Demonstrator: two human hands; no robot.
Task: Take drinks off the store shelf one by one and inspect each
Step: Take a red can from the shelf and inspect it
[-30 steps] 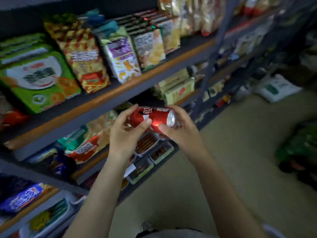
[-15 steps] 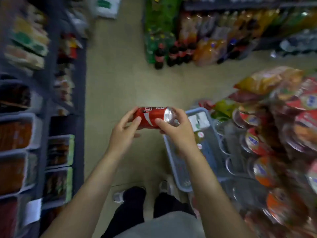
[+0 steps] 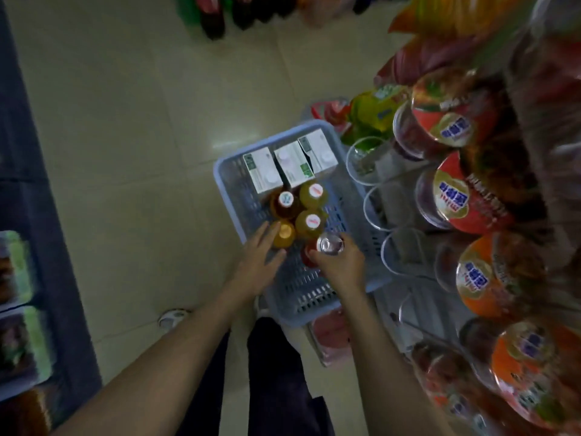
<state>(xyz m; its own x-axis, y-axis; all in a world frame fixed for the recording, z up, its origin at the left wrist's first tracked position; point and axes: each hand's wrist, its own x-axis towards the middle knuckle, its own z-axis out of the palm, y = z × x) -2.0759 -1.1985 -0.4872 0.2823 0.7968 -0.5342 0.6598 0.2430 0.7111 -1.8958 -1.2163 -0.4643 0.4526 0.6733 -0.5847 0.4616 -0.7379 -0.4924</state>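
Gripping a red can [image 3: 327, 247] upright by its sides, the right hand [image 3: 341, 265] holds it inside the near part of a pale blue plastic basket [image 3: 229, 187] that sits on the tiled floor [image 3: 125, 121]. Just left of it, the left hand [image 3: 257, 262] lies open with straight fingers, its fingertips [image 3: 273, 227] at an orange-capped bottle [image 3: 284, 234]. Three more bottles [image 3: 309, 209] stand right behind, and three white cartons [image 3: 290, 163] line the basket's far end. Along the right, a wire rack [image 3: 393, 212] carries round snack tubs [image 3: 452, 196] with red and orange lids. Dark shelving [image 3: 37, 215] runs along the left.
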